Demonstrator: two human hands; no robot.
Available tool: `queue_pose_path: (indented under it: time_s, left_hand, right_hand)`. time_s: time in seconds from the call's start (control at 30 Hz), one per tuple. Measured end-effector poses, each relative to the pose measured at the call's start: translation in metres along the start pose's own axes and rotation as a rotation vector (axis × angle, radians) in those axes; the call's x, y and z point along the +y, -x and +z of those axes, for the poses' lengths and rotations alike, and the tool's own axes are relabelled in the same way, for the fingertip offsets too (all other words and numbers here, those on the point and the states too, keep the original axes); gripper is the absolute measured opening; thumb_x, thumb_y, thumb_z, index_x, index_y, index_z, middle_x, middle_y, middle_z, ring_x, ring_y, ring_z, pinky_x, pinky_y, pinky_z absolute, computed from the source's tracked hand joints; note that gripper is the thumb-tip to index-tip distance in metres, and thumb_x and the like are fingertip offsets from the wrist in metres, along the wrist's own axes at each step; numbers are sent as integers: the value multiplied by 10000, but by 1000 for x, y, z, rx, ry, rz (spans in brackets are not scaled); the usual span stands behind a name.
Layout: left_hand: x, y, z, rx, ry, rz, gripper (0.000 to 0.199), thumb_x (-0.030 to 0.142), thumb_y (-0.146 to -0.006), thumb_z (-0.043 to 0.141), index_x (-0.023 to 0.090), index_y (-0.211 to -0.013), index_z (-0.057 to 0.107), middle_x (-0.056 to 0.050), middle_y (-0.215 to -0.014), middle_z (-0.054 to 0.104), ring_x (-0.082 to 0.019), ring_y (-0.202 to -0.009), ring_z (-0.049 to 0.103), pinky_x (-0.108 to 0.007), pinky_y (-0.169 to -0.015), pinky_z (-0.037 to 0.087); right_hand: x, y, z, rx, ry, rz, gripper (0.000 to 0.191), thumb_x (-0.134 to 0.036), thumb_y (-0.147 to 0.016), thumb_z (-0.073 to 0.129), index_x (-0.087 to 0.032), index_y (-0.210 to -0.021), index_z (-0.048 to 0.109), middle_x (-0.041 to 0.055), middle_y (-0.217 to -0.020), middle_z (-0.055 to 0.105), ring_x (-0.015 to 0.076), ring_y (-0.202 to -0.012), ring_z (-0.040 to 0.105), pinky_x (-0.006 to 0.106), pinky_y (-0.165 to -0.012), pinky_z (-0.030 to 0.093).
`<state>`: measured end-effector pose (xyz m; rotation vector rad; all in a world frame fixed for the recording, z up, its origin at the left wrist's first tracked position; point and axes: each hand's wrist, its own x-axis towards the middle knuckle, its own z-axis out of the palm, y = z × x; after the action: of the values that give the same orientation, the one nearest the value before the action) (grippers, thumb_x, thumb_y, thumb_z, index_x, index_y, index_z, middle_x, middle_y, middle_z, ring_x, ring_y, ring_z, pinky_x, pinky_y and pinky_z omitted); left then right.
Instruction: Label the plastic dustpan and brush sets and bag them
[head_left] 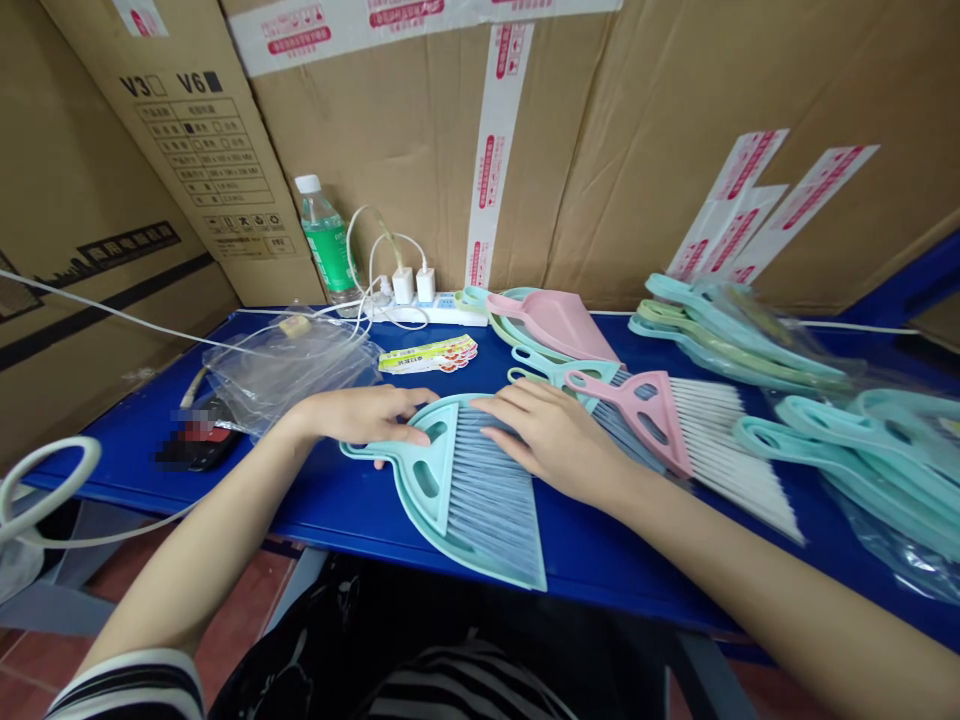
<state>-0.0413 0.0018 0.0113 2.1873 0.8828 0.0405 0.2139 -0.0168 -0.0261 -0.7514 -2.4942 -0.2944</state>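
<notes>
A mint-green brush (431,465) with grey-blue bristles lies on a matching dustpan (480,565) near the table's front edge. My left hand (375,415) grips the two near the handle, its thumb on the brush head and a fingertip showing below the handle. My right hand (544,430) rests on the upper part of the bristles, its fingers stretched out and slightly bent. Just right of it, a pink brush (649,415) with white bristles lies over green brushes with grey bristles. Behind them is a pink dustpan (559,320) on green ones.
Clear plastic bags (289,365) lie at the left, near a black phone (199,440). Printed labels (429,355), a power strip (450,312) and a bottle (328,245) are behind. Bagged mint dustpan sets (862,450) sit at the right. Cardboard boxes (420,160) stand at the back.
</notes>
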Motion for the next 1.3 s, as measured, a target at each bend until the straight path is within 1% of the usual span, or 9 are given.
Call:
queue_pose_path:
  time_s: [0.07, 0.2, 0.27, 0.37, 0.53, 0.7, 0.97, 1.13, 1.3]
  left_hand:
    - [0, 0, 0, 3, -7, 8, 430, 457, -913, 545, 139, -1202, 519, 26, -730, 605, -102, -586, 491, -210, -582, 391]
    - [-1, 0, 0, 1, -2, 10, 432, 466, -914, 542, 147, -1204, 518, 15, -756, 621, -107, -601, 503, -207, -568, 385]
    - [-1, 0, 0, 3, -3, 10, 417, 461, -916, 540, 148, -1190, 523, 19, -745, 618, -111, -613, 510, -209, -578, 385]
    - [0, 0, 0, 10, -14, 8, 399, 447, -915, 547, 151, -1182, 526, 22, -744, 619, -113, -624, 516, -206, -582, 381]
    - [-1, 0, 0, 12, 5, 4, 427, 452, -906, 560, 140, -1195, 526, 31, -714, 600, -108, -587, 499, -213, -576, 379]
    - [0, 0, 1, 18, 3, 14, 407, 436, -907, 557, 154, -1199, 529, 23, -745, 624, -105, -600, 502, -209, -583, 382]
    - [0, 0, 0, 9, -5, -4, 367, 393, -910, 554, 152, -1185, 522, -3, -823, 653, -125, -684, 551, -218, -625, 400]
    - [1, -1, 1, 6, 2, 5, 355, 380, -914, 551, 146, -1179, 521, -1, -804, 656, -126, -679, 553, -223, -634, 401]
    - [2, -1, 0, 2, 1, 1, 366, 384, -910, 548, 134, -1175, 514, -6, -812, 655, -130, -690, 559, -226, -639, 405]
  right_hand:
    - [0, 0, 2, -7, -47, -2, 203, -194, -947, 525, -146, -1078, 673, 77, -883, 701, 226, -829, 604, 346, -727, 479]
    - [1, -1, 3, -17, -112, 3, 146, -168, -937, 540, -162, -922, 685, 60, -846, 697, 211, -791, 592, 340, -726, 479]
    - [2, -1, 3, -12, -116, 2, 161, -153, -935, 536, -164, -846, 671, 55, -818, 695, 205, -767, 582, 347, -744, 479]
    - [2, -1, 1, 3, -106, -3, 195, -144, -942, 518, -165, -805, 655, 52, -777, 684, 200, -738, 566, 348, -741, 475]
    - [0, 0, 2, 27, -130, 35, 159, -181, -952, 514, -163, -909, 666, 61, -814, 681, 208, -773, 575, 351, -735, 483]
    - [1, 0, 6, -7, -143, 3, 199, -155, -951, 500, -163, -1021, 686, 75, -915, 695, 216, -857, 585, 369, -785, 493]
    - [5, 0, 2, -47, 13, -10, 200, -127, -930, 531, -188, -859, 708, 56, -856, 717, 224, -825, 567, 360, -749, 460]
    - [7, 0, 2, -78, 68, -7, 155, -139, -920, 556, -182, -871, 697, 64, -850, 696, 230, -841, 558, 352, -758, 460]
    - [5, -1, 3, -89, 77, -4, 184, -133, -934, 527, -183, -830, 670, 55, -830, 680, 218, -805, 546, 344, -763, 459]
